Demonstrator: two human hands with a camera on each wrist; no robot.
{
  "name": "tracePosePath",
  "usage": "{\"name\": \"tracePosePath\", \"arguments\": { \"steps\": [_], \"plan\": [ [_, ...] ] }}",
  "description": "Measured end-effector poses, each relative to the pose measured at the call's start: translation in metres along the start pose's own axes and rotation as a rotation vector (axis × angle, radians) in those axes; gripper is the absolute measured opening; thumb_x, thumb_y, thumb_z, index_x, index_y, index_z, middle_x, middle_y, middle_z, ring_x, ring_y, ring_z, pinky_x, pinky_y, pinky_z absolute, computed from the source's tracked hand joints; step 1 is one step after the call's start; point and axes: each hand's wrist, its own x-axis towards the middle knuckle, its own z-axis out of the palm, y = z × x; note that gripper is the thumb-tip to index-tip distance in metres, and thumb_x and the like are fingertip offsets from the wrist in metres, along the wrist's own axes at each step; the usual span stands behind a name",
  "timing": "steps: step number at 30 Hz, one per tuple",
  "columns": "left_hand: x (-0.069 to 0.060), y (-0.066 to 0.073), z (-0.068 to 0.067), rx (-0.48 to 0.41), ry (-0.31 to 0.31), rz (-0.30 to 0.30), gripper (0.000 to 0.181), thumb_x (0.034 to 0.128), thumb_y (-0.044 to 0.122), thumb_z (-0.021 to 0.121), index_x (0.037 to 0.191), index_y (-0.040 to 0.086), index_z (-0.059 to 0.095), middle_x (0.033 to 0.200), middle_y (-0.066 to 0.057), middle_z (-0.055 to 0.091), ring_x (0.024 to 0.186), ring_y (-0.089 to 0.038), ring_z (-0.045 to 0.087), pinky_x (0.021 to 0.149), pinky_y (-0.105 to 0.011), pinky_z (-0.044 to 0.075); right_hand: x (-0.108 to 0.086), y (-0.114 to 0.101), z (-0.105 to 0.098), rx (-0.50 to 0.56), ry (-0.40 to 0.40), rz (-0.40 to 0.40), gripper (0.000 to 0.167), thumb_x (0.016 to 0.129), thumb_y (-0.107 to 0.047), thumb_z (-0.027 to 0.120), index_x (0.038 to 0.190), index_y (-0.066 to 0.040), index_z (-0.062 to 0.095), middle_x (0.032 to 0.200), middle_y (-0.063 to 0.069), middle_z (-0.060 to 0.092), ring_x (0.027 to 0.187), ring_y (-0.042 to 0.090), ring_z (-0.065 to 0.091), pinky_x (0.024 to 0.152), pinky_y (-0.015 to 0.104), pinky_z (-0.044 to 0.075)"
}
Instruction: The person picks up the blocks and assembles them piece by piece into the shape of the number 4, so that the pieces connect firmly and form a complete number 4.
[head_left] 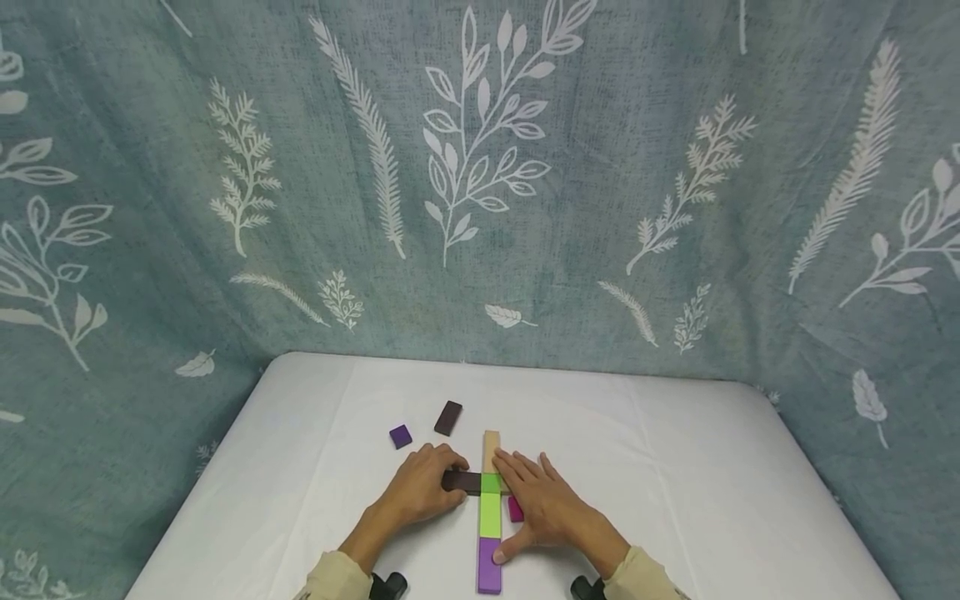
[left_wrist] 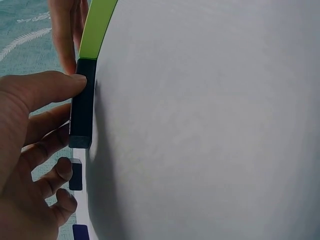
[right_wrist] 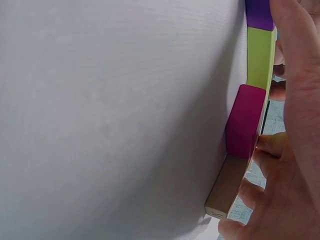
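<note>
A line of flat blocks runs away from me: a purple block point(head_left: 489, 575) nearest, then a lime-green block point(head_left: 490, 514), a small green piece point(head_left: 490, 482) and a tan block point(head_left: 491, 446) at the far end. My left hand point(head_left: 424, 486) pinches a dark brown block point(head_left: 462, 482), which meets the line crosswise from the left. Stretched along the right side, my right hand point(head_left: 549, 505) has its thumb on the purple block and its fingertips by the tan one. Partly under that hand lies a magenta block point(right_wrist: 245, 120), right of the line.
Behind the left hand lie another dark brown block point(head_left: 448, 418) and a small dark purple block point(head_left: 401, 437). The white-covered table point(head_left: 675, 467) ends at a patterned blue-green cloth point(head_left: 555, 317) behind and at the sides.
</note>
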Motion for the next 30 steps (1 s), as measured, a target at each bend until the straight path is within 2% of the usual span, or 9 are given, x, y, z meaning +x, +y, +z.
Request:
{"name": "tracePosePath", "arguments": {
  "steps": [21, 30],
  "plan": [
    [-0.0004, -0.0016, 0.0036, 0.005, -0.005, 0.01, 0.037, 0.0802, 0.032, 0.082, 0.113, 0.018, 0.073, 0.104, 0.008, 0.065, 0.092, -0.012, 0.054, 0.084, -0.037, 0.047, -0.0007, -0.001, 0.0003, 0.008, -0.001, -0.005, 0.139, 0.057, -0.089, 0.069, 0.161, -0.008, 0.024, 0.164, 0.011, 0.029, 0.148, 0.033, 0.03, 0.117, 0.063, 0.017],
    [0.0015, -0.0022, 0.0023, 0.02, -0.005, 0.023, 0.046, 0.0793, 0.035, 0.082, 0.12, 0.018, 0.07, 0.114, 0.004, 0.064, 0.102, -0.018, 0.058, 0.089, -0.042, 0.048, -0.001, -0.0013, -0.0023, 0.015, -0.007, -0.005, 0.139, 0.058, -0.089, 0.07, 0.16, -0.007, 0.024, 0.164, 0.012, 0.029, 0.148, 0.033, 0.03, 0.116, 0.064, 0.018]
  ]
}}
